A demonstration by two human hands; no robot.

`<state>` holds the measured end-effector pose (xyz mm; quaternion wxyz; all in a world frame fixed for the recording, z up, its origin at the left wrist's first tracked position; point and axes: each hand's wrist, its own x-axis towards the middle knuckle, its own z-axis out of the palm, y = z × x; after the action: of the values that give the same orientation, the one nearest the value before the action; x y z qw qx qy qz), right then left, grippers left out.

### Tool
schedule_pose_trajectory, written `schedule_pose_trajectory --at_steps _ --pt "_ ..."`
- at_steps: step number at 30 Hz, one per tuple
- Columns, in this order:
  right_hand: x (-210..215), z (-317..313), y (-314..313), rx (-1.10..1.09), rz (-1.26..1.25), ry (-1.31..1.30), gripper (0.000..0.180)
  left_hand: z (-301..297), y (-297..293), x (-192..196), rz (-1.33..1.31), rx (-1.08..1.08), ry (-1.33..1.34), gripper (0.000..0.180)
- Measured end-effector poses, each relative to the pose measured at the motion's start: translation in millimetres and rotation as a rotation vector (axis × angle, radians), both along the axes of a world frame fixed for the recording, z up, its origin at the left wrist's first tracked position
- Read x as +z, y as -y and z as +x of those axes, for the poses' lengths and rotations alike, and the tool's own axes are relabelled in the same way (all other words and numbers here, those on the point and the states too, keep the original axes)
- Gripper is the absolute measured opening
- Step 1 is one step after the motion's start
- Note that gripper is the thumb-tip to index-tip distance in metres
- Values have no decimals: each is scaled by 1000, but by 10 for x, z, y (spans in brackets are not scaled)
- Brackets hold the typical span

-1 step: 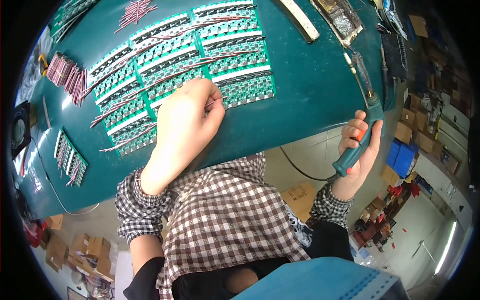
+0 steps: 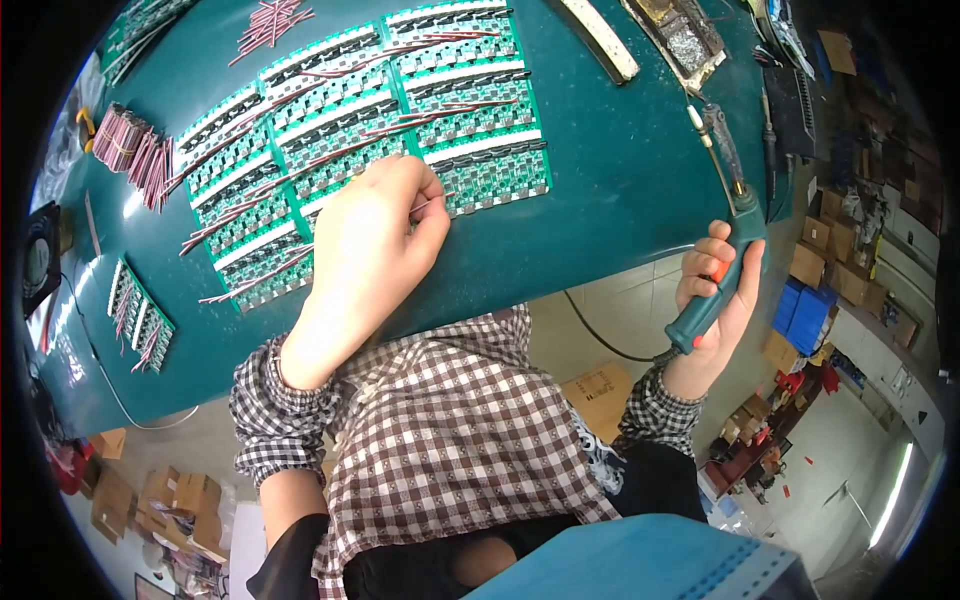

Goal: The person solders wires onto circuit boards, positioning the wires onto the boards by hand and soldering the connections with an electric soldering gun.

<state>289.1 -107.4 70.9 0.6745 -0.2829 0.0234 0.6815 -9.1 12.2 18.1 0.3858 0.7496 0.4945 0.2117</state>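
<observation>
Seen from the head camera, the left hand (image 2: pixel 375 235) rests on a green table (image 2: pixel 600 200), its fingertips pinched together on a thin wire (image 2: pixel 432 204) that pokes out to the right of them, over the near edge of a panel of green circuit boards (image 2: pixel 390 110). Red wires lie across the boards, and a loose bundle of them (image 2: pixel 272 20) sits at the far edge. The right hand (image 2: pixel 715 300) hovers off the table's near right corner, fingers wrapped tight around the teal handle of a soldering iron (image 2: pixel 725 225), its tip pointing away over the table. More small boards (image 2: pixel 135 315) lie to the far left, well apart from both hands.
</observation>
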Motion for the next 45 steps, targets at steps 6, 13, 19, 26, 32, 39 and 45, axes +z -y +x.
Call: schedule_pose_trajectory --at_steps 6,13,19,26,32,39,45 --pt "-20 -8 15 -8 -13 -81 41 6 18 9 -7 16 -15 8" --pt "-39 -3 -59 -28 -32 37 40 -23 35 11 -25 23 -33 7" --pt "108 -138 -25 -226 9 906 39 -62 -47 28 -174 53 98 7" --pt "-38 -216 75 -54 32 829 42 -135 -48 7 -275 81 156 9" --pt "-27 -318 176 -4 4 825 46 -200 -55 -15 -212 94 188 9" --pt "2 -446 278 93 -22 993 52 -295 -113 132 -343 61 255 6" --pt "-10 -580 296 19 -83 1036 54 -124 -46 112 -35 16 -20 10"
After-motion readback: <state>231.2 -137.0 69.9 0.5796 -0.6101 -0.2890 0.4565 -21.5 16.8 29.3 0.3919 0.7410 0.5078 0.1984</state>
